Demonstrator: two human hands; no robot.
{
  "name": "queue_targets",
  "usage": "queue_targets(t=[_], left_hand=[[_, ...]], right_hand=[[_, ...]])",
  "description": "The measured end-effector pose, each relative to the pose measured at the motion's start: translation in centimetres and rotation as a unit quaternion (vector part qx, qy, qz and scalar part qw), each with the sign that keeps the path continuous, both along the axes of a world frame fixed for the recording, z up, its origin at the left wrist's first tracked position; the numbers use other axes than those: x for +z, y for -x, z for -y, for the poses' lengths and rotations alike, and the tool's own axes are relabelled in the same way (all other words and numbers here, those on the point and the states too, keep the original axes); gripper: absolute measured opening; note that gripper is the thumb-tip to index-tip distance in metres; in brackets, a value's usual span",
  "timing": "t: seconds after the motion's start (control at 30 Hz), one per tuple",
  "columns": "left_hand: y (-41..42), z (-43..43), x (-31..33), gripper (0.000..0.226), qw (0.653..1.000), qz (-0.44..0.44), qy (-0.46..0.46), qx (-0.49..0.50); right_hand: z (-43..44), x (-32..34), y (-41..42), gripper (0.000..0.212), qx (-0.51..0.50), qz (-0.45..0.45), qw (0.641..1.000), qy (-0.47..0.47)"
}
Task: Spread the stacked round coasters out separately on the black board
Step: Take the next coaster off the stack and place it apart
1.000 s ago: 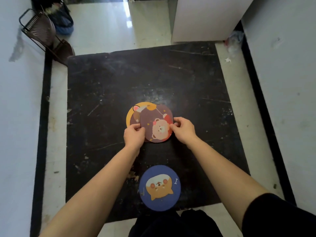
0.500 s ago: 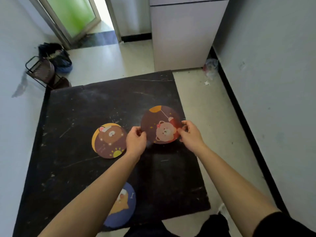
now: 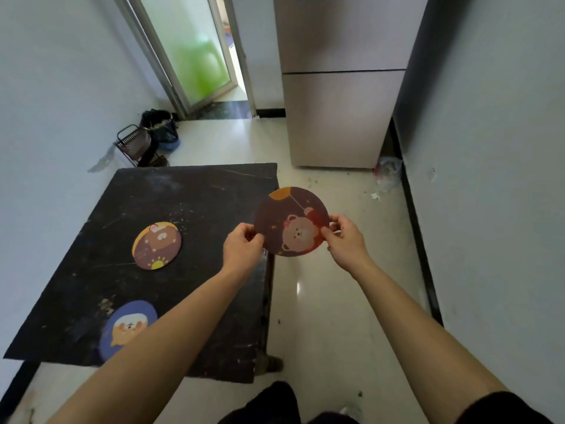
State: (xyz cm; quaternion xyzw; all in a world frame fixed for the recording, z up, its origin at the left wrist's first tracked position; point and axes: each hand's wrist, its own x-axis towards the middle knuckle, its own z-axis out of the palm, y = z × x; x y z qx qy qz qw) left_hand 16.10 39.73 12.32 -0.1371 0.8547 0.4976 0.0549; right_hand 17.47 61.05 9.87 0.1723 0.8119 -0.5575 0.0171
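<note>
A dark purple round coaster with a pink bear (image 3: 290, 220) is held in the air at the black board's right edge, partly over the floor. My left hand (image 3: 241, 247) pinches its left rim and my right hand (image 3: 345, 240) pinches its right rim. On the black board (image 3: 195, 191) lies a brown-and-yellow bear coaster (image 3: 156, 245) near the middle. A blue coaster with an orange dog (image 3: 128, 325) lies near the board's front edge, partly hidden by my left forearm.
A tall pale cabinet (image 3: 339, 87) stands behind the board on the right. A wire rack (image 3: 134, 143) and dark bags sit at the back left by a glass door. A crumpled plastic bag (image 3: 387, 171) lies by the right wall. Pale tiled floor surrounds the board.
Both hands lifted the pink-bear coaster off the brown-and-yellow one and carried it right, up to the board's right edge. The view swung right and up. The two other coasters stayed put.
</note>
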Motion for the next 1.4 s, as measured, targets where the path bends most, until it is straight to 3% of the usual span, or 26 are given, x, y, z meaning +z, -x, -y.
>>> queue_targets(t=[0.2, 0.4, 0.57, 0.8, 0.97, 1.17, 1.4], left_hand=[[1.8, 0.5, 1.0, 0.005, 0.996, -0.012, 0.004, 0.085], [4.6, 2.7, -2.6, 0.009, 0.982, 0.027, -0.065, 0.176], [8.1, 5.0, -6.4, 0.013, 0.953, 0.078, -0.106, 0.272], [9.3, 7.0, -10.1, 0.012, 0.921, 0.141, -0.073, 0.356], [6.9, 6.0, -12.8, 0.015, 0.877, 0.19, -0.078, 0.434], [5.3, 3.0, -15.7, 0.016, 0.798, 0.22, -0.133, 0.546], [6.3, 1.0, -18.0, 0.015, 0.74, 0.219, -0.098, 0.629]], right_hand=[[0.9, 1.9, 4.9, 0.02, 0.064, -0.025, 0.998, -0.01], [3.4, 0.2, 11.3, 0.016, 0.161, 0.004, 0.986, -0.039], [7.1, -2.0, 18.1, 0.013, 0.257, 0.056, 0.961, -0.085], [12.2, -5.7, 24.7, 0.008, 0.381, 0.093, 0.907, -0.154], [13.8, -9.5, 25.5, 0.009, 0.508, 0.091, 0.828, -0.22], [15.0, -13.0, 27.6, 0.018, 0.598, 0.102, 0.754, -0.251], [15.5, -16.2, 28.6, 0.026, 0.627, 0.092, 0.736, -0.238]])
